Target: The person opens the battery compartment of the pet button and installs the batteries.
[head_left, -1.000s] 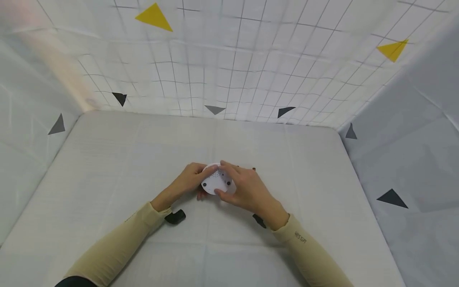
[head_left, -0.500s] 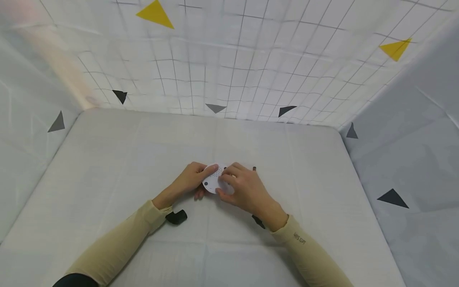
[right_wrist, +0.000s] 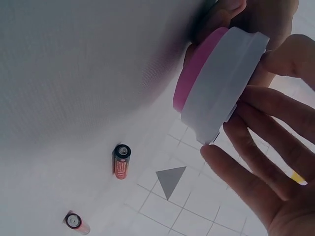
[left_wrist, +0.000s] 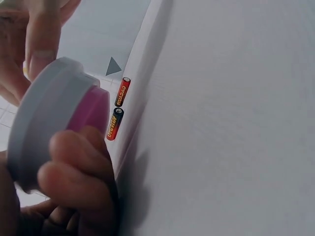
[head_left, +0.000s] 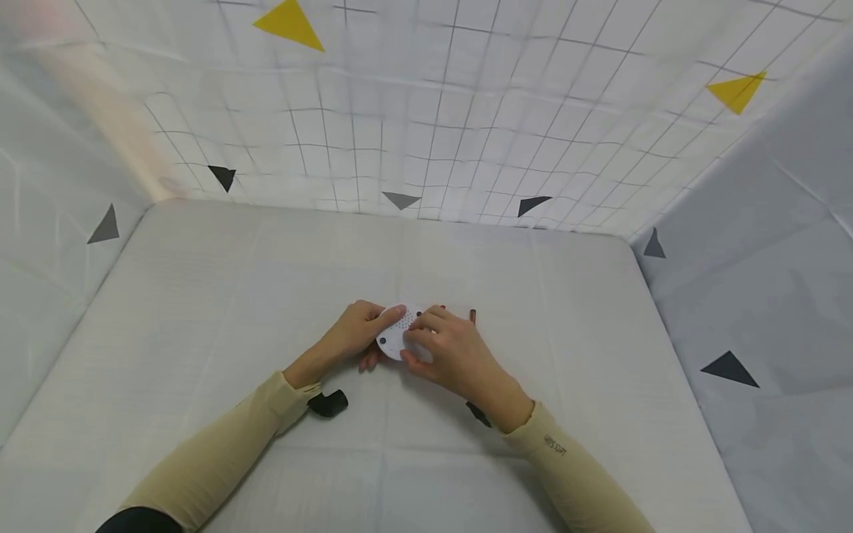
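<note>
A round white device (head_left: 392, 346) has a perforated face with small dark feet, turned up in the head view. Its opposite side is pink, as the right wrist view (right_wrist: 199, 71) shows. My left hand (head_left: 356, 329) grips the device by its left side, thumb over the perforated face and fingers curled underneath. My right hand (head_left: 456, 352) touches the same face with its fingertips. In the right wrist view those fingers (right_wrist: 278, 132) look nearly straight and spread, with the thumb at the rim. Part of the face is hidden beneath my right hand.
Two red and black batteries stand beyond the device, one battery (right_wrist: 121, 162) nearer and another battery (right_wrist: 76, 222) farther aside in the right wrist view. A white sheet (head_left: 266, 252) covers the table. White walls with grid lines and coloured triangles enclose it.
The fingers of my right hand have drawn in from the device's far rim toward the middle of its perforated face. My left hand keeps its hold almost unmoved.
</note>
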Action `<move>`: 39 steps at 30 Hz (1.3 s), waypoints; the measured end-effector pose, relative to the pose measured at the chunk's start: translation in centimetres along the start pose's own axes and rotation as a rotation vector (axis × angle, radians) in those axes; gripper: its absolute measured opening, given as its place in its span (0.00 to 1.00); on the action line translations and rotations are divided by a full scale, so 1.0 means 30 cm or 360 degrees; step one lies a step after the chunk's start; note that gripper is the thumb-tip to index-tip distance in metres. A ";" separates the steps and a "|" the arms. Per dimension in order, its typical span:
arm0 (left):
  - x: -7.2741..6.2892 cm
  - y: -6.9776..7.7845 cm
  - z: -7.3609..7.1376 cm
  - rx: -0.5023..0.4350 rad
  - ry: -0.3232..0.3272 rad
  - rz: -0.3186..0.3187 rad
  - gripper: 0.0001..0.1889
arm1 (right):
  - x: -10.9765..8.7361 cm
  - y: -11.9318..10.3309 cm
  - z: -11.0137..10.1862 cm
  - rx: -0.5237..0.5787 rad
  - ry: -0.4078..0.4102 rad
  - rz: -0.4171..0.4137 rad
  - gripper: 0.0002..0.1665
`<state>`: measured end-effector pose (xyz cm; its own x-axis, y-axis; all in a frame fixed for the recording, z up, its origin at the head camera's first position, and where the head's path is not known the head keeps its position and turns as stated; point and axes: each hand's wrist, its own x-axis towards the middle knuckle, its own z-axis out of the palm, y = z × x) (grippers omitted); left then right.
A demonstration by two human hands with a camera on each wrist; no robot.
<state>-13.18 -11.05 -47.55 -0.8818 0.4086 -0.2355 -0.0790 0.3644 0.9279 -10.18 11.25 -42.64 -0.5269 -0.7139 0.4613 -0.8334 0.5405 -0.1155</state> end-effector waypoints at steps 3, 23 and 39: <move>0.002 -0.005 0.001 -0.0003 -0.0007 -0.0003 0.32 | -0.003 0.003 0.004 -0.0021 0.0007 -0.0052 0.06; 0.002 -0.007 0.000 -0.0005 -0.0046 0.0002 0.31 | -0.005 0.013 0.018 -0.0010 0.0041 -0.0182 0.04; 0.003 0.001 -0.002 -0.0017 -0.0012 -0.0079 0.33 | -0.002 0.038 -0.007 0.0117 -0.0008 -0.0072 0.13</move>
<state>-13.29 -11.03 -47.53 -0.8731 0.3967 -0.2835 -0.1274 0.3756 0.9180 -11.05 12.00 -42.62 -0.4890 -0.7391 0.4633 -0.8663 0.4735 -0.1591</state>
